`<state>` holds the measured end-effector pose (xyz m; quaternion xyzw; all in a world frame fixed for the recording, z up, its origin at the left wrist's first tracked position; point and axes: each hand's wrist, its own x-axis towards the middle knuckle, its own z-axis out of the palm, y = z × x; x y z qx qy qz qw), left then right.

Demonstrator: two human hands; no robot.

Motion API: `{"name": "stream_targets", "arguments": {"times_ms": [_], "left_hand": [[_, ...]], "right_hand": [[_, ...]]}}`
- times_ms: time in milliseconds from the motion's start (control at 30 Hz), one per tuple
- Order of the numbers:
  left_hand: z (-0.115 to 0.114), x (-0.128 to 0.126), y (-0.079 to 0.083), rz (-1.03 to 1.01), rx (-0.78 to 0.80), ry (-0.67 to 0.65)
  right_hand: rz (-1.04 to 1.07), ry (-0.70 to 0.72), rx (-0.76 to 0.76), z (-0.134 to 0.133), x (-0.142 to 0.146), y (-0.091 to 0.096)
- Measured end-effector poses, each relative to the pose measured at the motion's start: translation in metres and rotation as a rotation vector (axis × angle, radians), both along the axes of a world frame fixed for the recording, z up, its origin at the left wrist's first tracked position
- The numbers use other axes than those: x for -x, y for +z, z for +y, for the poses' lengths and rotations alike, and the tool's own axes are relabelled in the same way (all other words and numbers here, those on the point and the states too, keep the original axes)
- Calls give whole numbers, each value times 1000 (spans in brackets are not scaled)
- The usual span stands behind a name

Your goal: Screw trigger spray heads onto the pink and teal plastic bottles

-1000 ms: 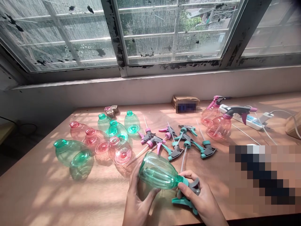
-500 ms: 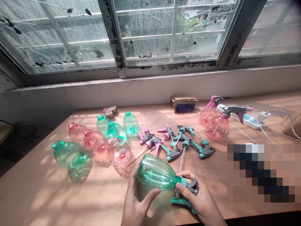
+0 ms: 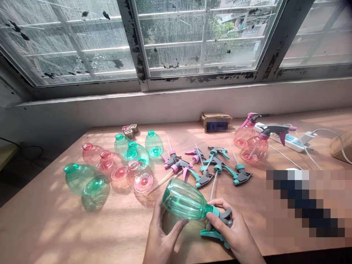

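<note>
Standing farthest left on the pinkish-brown, smooth wood-grained counter is a rounded, translucent green plastic bottle with a threaded open neck, its base glowing where sunlight passes through. Just to its right, three pear-shaped translucent pink bottles and three matching green bottles cluster, all open-necked, and behind them sit three small brown cubes with framed tops.

Near the front, the left hand is curved in a broad C, thumb and fingers well spread, grasping the base end of a glossy, fluted, see-through green bottle that is tipped on its side over the counter, its neck pointing right and slightly down. The right hand is closed more tightly at that neck, thumb and fingers pinching the teal collar of a grey-and-teal plastic spray head, whose teal trigger hangs below the thumb.

Beyond the hands, loose grey spray heads with pink or teal collars and triggers lie jumbled, their thin, pale plastic tubes jutting at several angles; behind them stands a brown cardboard box, its front blurred out. To the right, two bulbous pink spray bottles stand fitted with pink-and-dark-grey heads, near a white power strip trailing smooth white cords. A pixelated patch covers the counter's right front part.
</note>
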<state>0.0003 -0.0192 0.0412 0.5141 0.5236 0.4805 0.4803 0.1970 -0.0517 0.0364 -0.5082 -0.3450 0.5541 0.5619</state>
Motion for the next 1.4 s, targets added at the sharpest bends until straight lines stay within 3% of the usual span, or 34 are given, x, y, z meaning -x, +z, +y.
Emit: {"name": "stream_targets", "arguments": {"times_ms": [367,767,1400], "left_hand": [[1,4,1,23,12,-37],[0,-1,1,-14,-1,8],[1,6,-4,39,25,-90]], "right_hand": [[26,13,13,0,0,-1],[59,19,22,0,-1,-3],[83,7,34,-1,-1,-5]]}}
